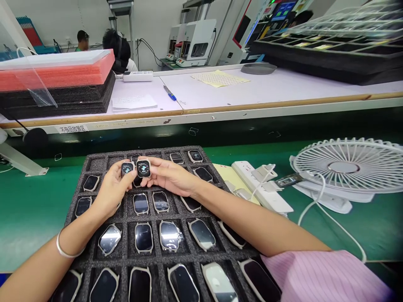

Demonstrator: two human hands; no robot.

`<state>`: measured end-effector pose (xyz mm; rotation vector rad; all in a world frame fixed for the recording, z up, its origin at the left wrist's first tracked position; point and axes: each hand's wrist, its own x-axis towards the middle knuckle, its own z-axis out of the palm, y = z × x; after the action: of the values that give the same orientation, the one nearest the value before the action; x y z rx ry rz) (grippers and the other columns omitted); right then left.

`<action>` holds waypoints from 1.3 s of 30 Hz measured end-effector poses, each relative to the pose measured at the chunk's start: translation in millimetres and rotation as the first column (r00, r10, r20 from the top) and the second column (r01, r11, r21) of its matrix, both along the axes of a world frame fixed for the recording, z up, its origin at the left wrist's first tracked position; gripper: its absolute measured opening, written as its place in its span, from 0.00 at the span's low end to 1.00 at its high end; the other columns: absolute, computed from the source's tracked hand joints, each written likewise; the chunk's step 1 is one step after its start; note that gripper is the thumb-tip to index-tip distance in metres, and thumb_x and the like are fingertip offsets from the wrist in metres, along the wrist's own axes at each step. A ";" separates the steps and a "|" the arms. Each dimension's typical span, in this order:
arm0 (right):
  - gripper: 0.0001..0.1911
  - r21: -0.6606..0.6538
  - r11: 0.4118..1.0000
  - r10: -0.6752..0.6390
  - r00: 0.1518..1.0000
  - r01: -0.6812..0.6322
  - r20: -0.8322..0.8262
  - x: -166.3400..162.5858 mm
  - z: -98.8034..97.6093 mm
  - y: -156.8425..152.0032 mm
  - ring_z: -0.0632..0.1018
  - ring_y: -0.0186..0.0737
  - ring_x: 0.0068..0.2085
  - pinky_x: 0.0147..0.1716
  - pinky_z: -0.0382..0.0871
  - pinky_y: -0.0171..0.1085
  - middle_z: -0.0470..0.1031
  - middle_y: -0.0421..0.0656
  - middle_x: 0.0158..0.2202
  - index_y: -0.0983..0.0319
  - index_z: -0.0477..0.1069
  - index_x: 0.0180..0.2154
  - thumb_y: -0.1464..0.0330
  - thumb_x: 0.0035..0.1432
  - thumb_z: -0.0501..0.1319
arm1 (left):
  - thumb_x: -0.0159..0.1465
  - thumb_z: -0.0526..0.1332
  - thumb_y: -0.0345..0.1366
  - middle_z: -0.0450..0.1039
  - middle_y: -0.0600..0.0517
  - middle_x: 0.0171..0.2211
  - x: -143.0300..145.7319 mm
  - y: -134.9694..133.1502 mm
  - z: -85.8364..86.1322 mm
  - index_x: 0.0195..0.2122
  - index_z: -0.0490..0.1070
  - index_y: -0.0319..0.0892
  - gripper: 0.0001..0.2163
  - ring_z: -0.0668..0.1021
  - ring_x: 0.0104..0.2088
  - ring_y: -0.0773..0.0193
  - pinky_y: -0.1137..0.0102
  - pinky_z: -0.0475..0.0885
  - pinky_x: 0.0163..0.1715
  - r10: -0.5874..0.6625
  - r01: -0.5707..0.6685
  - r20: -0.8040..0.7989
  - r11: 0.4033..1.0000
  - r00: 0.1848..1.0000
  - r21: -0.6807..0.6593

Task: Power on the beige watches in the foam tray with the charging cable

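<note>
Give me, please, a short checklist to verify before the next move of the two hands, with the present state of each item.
1. Left hand has a grip on the first watch: ok, held at its edges.
2. Right hand has a grip on the second watch: ok.
3. Both held screens lit: ok, each shows a display.
4. Small text on those screens readable: cannot tell, too small here.
5. Foam tray beneath the hands: ok, with more watches lying in its compartments.
6. Fan and power strip away from both hands: ok, they stand to the right of the tray.
</note>
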<state>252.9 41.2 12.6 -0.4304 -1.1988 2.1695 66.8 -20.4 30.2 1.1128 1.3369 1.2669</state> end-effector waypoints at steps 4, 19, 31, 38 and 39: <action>0.22 -0.045 0.994 -0.097 0.993 0.099 0.063 -1.0 -0.9 3.2 0.80 0.37 0.32 0.32 0.70 0.34 0.80 0.47 0.42 0.62 0.69 0.51 0.66 0.57 0.71 | 0.57 0.68 0.47 0.73 0.53 0.32 0.2 -0.2 5.2 0.58 0.64 0.40 0.31 0.70 0.22 0.70 0.73 0.65 0.23 0.007 0.012 0.204 0.995 0.979 -0.096; 0.23 0.087 0.991 -0.115 0.989 0.106 0.097 1.3 -3.7 1.2 0.82 0.36 0.33 0.34 0.75 0.34 0.78 0.40 0.35 0.62 0.67 0.52 0.75 0.54 0.65 | 0.51 0.68 0.37 0.76 0.55 0.34 -0.7 0.4 7.6 0.46 0.67 0.42 0.21 0.81 0.26 0.65 0.70 0.79 0.31 -0.038 0.054 0.199 0.996 0.979 -0.074; 0.20 0.141 0.984 -0.126 0.985 0.109 0.114 0.7 -6.1 2.3 0.81 0.34 0.31 0.31 0.73 0.32 0.77 0.39 0.33 0.62 0.67 0.50 0.71 0.57 0.68 | 0.52 0.67 0.36 0.76 0.54 0.36 -1.4 0.7 4.6 0.46 0.68 0.41 0.20 0.82 0.26 0.66 0.71 0.80 0.31 -0.082 0.094 0.186 0.994 0.979 -0.056; 0.21 0.160 0.981 -0.134 0.983 0.113 0.125 -0.3 -6.1 2.2 0.81 0.34 0.30 0.31 0.72 0.32 0.77 0.39 0.34 0.62 0.67 0.50 0.67 0.57 0.71 | 0.52 0.67 0.35 0.76 0.54 0.36 -1.2 0.6 4.3 0.46 0.68 0.41 0.20 0.82 0.26 0.65 0.71 0.80 0.31 -0.083 0.094 0.184 0.994 0.979 -0.051; 0.21 0.164 0.980 -0.135 0.983 0.114 0.125 -0.3 -6.0 2.0 0.81 0.34 0.30 0.31 0.72 0.31 0.77 0.39 0.33 0.62 0.67 0.50 0.67 0.57 0.71 | 0.52 0.67 0.35 0.76 0.54 0.36 -1.4 0.6 4.0 0.46 0.68 0.41 0.19 0.82 0.26 0.65 0.70 0.80 0.31 -0.086 0.096 0.184 0.994 0.979 -0.048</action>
<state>252.6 43.3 6.6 -0.5768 -1.3673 1.9495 65.4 -19.8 34.2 0.9836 1.1655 1.2253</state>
